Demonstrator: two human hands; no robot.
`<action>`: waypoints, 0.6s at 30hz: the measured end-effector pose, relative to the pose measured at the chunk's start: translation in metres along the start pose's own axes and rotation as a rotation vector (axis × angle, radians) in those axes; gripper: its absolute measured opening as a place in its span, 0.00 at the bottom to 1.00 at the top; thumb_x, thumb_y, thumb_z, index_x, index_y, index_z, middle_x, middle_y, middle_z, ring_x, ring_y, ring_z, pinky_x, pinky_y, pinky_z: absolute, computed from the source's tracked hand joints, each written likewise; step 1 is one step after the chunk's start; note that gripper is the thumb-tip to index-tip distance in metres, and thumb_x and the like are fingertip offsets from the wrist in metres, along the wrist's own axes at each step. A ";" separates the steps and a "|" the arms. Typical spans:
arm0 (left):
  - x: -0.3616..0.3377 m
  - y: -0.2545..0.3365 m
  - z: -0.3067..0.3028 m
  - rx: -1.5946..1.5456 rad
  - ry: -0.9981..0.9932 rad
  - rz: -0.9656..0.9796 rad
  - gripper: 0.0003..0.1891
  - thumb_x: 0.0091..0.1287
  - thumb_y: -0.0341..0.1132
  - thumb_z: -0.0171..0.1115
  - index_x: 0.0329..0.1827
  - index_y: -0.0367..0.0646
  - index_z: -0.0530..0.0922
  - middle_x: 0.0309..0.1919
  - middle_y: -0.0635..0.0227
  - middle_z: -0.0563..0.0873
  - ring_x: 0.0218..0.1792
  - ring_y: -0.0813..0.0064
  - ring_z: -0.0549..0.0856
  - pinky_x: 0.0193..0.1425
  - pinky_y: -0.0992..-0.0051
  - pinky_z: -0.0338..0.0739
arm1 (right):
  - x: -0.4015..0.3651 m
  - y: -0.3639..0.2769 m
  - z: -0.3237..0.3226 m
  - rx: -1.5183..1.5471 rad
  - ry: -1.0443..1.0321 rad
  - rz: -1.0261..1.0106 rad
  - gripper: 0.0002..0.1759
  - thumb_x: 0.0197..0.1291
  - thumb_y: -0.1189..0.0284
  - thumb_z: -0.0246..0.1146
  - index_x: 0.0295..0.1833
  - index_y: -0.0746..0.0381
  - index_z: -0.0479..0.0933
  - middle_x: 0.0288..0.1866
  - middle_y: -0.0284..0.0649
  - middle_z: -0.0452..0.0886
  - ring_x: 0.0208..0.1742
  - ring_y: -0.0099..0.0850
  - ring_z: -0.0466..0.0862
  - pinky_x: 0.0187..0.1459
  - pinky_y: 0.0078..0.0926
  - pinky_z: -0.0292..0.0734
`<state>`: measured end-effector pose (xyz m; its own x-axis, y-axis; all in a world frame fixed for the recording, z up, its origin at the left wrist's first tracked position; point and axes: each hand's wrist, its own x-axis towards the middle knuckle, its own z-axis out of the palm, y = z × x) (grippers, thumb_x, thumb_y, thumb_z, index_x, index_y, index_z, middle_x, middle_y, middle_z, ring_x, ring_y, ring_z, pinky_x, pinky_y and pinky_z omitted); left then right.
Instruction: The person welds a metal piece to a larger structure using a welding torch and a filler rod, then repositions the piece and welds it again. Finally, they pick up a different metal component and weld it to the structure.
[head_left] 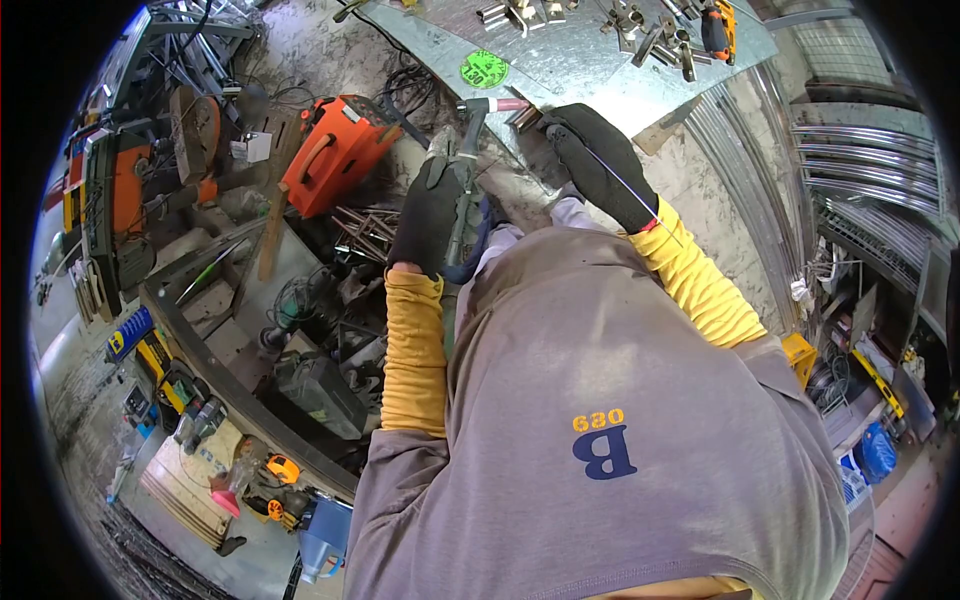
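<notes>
My left hand, in a black glove, is closed around the handle of a TIG welding torch. The torch's pink nozzle points right, towards a small shiny metal tube piece at the edge of the metal-topped table. Beside that piece is my right hand, also black-gloved, its fingers bent and closed. A thin filler rod runs back across this hand towards the yellow sleeve. Whether the right fingertips touch the tube piece cannot be made out.
Several cut metal pieces and an orange-black tool lie on the table, near a green round sticker. An orange welding machine stands at left. Long metal profiles lie at right. Cables and scrap clutter the left floor.
</notes>
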<state>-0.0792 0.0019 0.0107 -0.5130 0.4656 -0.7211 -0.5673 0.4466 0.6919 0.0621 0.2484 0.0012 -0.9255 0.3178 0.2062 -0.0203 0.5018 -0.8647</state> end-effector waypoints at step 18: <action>0.032 -0.031 -0.020 0.506 -0.033 0.565 0.12 0.90 0.32 0.53 0.62 0.38 0.85 0.49 0.65 0.86 0.45 0.73 0.90 0.46 0.71 0.86 | 0.004 -0.006 0.000 -0.010 0.003 0.057 0.17 0.80 0.66 0.60 0.63 0.64 0.85 0.58 0.51 0.88 0.57 0.52 0.89 0.60 0.43 0.85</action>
<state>-0.0904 -0.0123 -0.0343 -0.6139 0.7466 -0.2563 0.1449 0.4258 0.8931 0.0590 0.2467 0.0076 -0.9237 0.3490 0.1580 0.0367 0.4911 -0.8703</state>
